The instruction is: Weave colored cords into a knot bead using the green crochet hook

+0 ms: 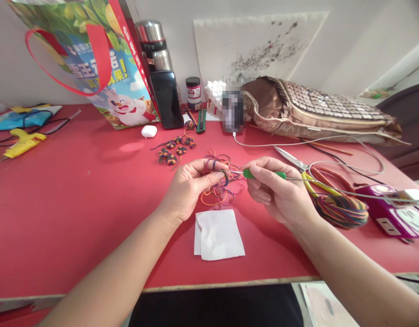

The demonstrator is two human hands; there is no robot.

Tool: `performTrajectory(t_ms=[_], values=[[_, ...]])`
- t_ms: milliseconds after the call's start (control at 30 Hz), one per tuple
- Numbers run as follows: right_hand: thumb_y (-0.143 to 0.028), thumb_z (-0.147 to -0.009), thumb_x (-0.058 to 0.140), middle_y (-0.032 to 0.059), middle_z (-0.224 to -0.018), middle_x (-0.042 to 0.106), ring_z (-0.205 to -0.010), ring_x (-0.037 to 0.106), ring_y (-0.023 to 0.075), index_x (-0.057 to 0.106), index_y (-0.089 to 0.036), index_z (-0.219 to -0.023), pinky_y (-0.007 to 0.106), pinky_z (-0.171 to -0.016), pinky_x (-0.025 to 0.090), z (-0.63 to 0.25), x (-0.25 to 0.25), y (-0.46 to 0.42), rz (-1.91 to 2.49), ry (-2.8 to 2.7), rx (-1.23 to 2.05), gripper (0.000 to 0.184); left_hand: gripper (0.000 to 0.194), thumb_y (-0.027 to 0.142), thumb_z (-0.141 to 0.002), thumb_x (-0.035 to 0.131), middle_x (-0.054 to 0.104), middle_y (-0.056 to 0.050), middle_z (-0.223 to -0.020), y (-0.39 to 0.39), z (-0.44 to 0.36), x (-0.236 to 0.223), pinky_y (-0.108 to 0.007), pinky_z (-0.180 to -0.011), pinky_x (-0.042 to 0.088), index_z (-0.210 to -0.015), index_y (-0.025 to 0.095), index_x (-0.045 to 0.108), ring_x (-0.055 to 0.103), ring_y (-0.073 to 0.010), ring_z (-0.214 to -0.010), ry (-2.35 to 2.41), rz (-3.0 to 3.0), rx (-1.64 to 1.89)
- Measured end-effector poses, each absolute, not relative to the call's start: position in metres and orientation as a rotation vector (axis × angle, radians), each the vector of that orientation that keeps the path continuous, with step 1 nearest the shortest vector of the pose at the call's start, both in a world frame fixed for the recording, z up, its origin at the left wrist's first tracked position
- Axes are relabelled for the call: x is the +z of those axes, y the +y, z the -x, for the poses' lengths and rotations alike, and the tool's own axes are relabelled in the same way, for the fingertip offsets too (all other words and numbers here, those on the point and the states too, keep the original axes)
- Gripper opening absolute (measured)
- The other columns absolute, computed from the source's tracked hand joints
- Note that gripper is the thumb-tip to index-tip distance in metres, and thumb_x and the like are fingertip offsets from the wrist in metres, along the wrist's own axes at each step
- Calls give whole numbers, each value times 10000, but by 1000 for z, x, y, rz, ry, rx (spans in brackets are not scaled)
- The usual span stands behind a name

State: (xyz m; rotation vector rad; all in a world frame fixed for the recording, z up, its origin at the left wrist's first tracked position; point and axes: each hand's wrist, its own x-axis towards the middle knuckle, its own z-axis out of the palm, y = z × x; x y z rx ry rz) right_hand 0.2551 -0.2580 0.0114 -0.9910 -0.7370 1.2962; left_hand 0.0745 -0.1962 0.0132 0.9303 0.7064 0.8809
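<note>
Between thumb and fingers, my left hand point(191, 184) pinches a small piece of dark multicoloured yarn work point(224, 177), with strands wrapped around a finger. My right hand point(275, 186) grips the green handle of a crochet hook point(247, 173), whose metal shaft points left and meets the yarn at my left fingertips. Whether the hook tip is inside a loop is too small to tell. Loose orange, pink and blue yarn point(219, 198) tangles on the table beneath both hands. Beyond them lie several small crocheted pieces point(171, 159) in dark and orange yarn.
A folded white tissue point(220, 235) lies near the red table's point(93, 227) front edge. At right are scissors point(294, 160), a yarn ball point(342, 210) and a purple power strip point(396, 213), with a white cable crossing. Behind stand a phone point(167, 100) and shopping bag point(127, 102); a yellow glue gun point(22, 144) lies left.
</note>
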Motion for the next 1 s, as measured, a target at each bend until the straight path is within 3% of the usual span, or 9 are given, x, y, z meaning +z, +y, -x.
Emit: performTrajectory(t_ms=[267,433,533,633,767,900,1000], values=[[-394,-799,905,-39,-581,550,-437,361,43,805,-204,-868,200,-413,226,-252,4,-260,962,-812,1292,226,186,217,-630,970,779,-4,-779,-198,-76,11,-197,-720,562,-758,186,838,684,-88,-707,730,-883,911],[-381,-876,850,-45,-580,540,-451,398,58,791,-208,-914,208,-423,292,-247,0,-264,934,-872,1218,187,203,118,-603,947,797,-20,-796,-198,-78,13,-199,-725,567,-768,178,846,723,-111,-748,738,-751,895],[-349,-943,787,-44,-608,546,-473,436,71,783,-215,-988,218,-438,335,-241,-1,-268,926,-956,1083,141,256,24,-576,912,774,-10,-757,-199,-81,15,-144,-660,531,-779,167,848,716,-86,-719,767,-582,906],[-307,-997,718,-49,-611,545,-490,474,88,766,-225,-1044,240,-465,388,-234,-1,-272,948,-1064,908,106,265,-20,-597,878,720,16,-683,-201,-84,16,-109,-496,396,-778,170,842,572,-14,-545,776,-458,954],[-237,-1018,673,-24,-723,597,-559,548,109,753,-246,-1119,277,-536,460,-232,-3,-275,1046,-1225,695,129,250,-5,-622,882,705,20,-662,-204,-86,17,-120,-432,320,-782,182,836,365,21,-432,778,-382,945],[-206,-1013,668,10,-801,632,-641,602,142,760,-249,-1154,307,-583,495,-239,-5,-275,1108,-1406,527,174,292,22,-572,927,679,25,-642,-203,-84,18,-120,-401,244,-810,167,839,301,33,-419,766,-438,889],[-176,-1005,674,19,-812,643,-660,615,147,765,-253,-1167,301,-590,512,-244,-4,-274,1119,-1504,436,201,350,69,-527,973,608,44,-605,-201,-79,22,-114,-414,230,-845,143,847,337,32,-446,742,-525,844]])
